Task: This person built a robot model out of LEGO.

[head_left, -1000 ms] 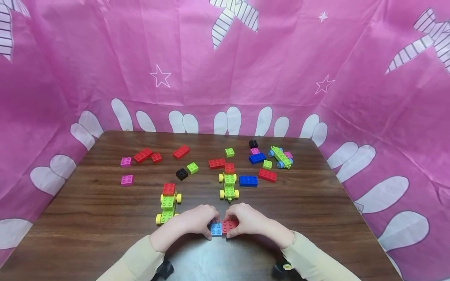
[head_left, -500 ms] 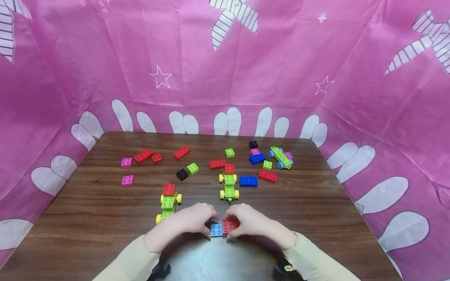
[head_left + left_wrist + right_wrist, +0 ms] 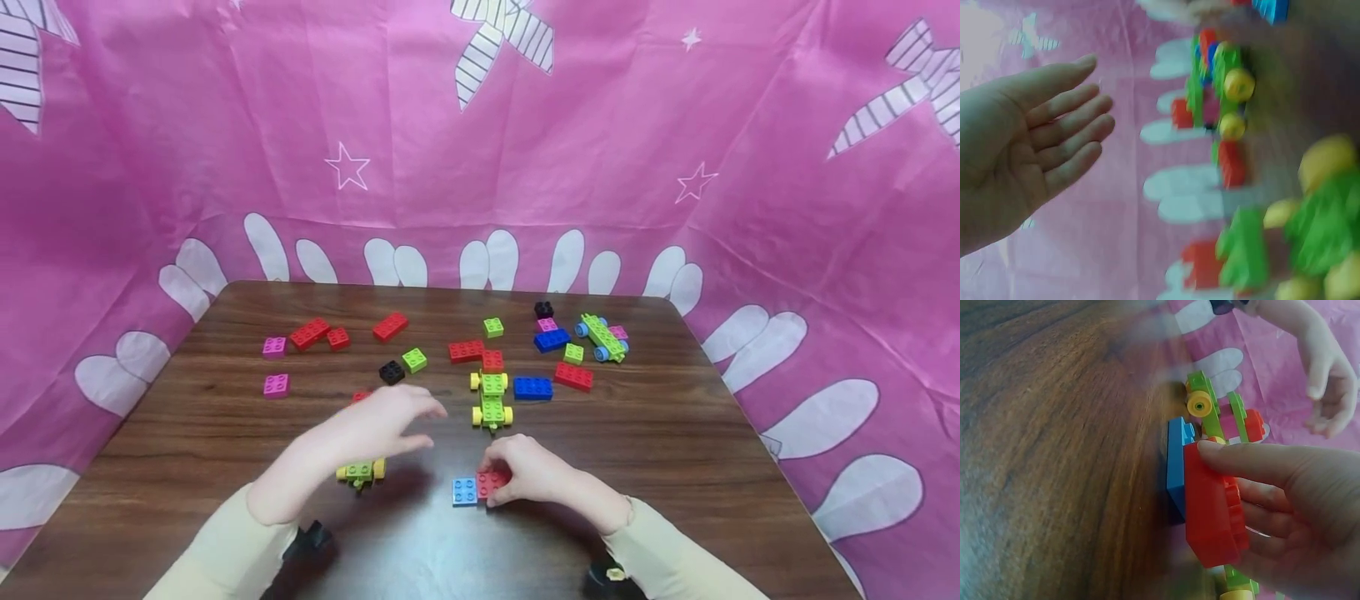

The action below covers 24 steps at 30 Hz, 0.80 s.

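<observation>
My right hand (image 3: pixel 534 477) pinches a red brick (image 3: pixel 491 484) between thumb and fingers. In the right wrist view the red brick (image 3: pixel 1210 506) appears seated on part of a blue brick (image 3: pixel 1175 462), whose studs show beyond it. My left hand (image 3: pixel 375 427) is raised over a green toy car (image 3: pixel 360 472) with yellow wheels and hides much of it. In the left wrist view the left hand (image 3: pixel 1035 137) holds nothing, its fingers extended and apart from the car. Another green car (image 3: pixel 492 400) with yellow wheels and a red brick at its far end stands ahead of the right hand.
Loose bricks lie across the table's far half, among them red (image 3: pixel 391 326), pink (image 3: pixel 276 385), black (image 3: pixel 392 372), green (image 3: pixel 414 360) and dark blue (image 3: pixel 532 388) ones. A green car with blue wheels (image 3: pixel 602 337) rests at the back right. Pink cloth (image 3: pixel 420 167) hangs behind.
My left hand has let go of the blue brick and moved left and up, over the left car. The right hand has kept its pinch on the red brick in nearly the same place.
</observation>
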{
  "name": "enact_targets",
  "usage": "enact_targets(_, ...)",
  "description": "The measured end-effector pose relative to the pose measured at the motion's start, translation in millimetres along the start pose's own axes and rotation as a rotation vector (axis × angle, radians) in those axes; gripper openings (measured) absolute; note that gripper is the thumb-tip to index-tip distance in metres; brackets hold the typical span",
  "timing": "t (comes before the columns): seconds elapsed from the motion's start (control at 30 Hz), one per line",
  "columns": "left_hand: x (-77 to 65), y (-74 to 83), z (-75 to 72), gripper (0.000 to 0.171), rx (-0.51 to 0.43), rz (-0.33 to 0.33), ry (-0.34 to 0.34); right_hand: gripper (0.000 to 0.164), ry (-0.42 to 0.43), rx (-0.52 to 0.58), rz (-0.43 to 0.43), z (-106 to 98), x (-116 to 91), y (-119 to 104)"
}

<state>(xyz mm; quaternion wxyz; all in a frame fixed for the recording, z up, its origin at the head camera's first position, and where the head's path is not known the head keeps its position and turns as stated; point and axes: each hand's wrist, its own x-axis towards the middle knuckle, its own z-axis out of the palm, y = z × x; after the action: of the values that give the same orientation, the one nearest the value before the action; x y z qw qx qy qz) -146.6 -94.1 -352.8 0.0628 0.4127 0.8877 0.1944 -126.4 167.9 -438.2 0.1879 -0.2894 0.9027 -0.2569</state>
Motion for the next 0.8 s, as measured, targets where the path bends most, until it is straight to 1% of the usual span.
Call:
enact_targets(0.07,-3.0,-7.5,-12.5,0.039,0.020,-0.025,0.064,0.032,0.004,0.004,0.006,-0.6,-0.5,-0.4)
enact_targets(0.17,-8.4,-23.6,-28.8,0.045,0.037,-0.070,0.174,0.032,0.004,0.014,0.017,-1.2,0.0,-0.7)
enact_targets(0.27,-14.0,-45.3,-40.4,0.047,0.070,-0.070,0.318,0.031,0.003,0.034,0.018,-0.7,1.0,-0.6)
enact_targets(0.37,-20.2,-68.1,-48.1,0.046,0.093,-0.061,0.475,0.030,-0.006,0.054,0.024,0.3,1.9,-0.4)
enact_targets(0.4,-21.9,-76.1,-50.0,0.046,0.100,-0.059,0.521,0.030,-0.007,0.060,0.027,0.6,2.0,-0.4)
enact_targets(0.47,-26.2,-90.9,-54.1,0.047,0.103,-0.068,0.588,0.030,-0.011,0.065,0.032,0.7,2.2,-0.4)
enact_targets(0.5,-28.2,-98.3,-56.0,0.048,0.104,-0.078,0.610,0.030,-0.013,0.067,0.035,0.7,2.2,-0.5)
enact_targets(0.57,-31.9,-112.9,-59.2,0.050,0.104,-0.105,0.629,0.030,-0.012,0.070,0.036,0.4,2.1,-0.8)
enact_targets(0.67,-37.0,-133.4,-61.7,0.053,0.103,-0.164,0.625,0.030,-0.012,0.068,0.035,-0.6,2.2,-1.6)
enact_targets(0.8,-41.2,-157.6,-60.6,0.057,0.092,-0.245,0.598,0.031,-0.014,0.060,0.031,-1.8,2.9,-2.1)
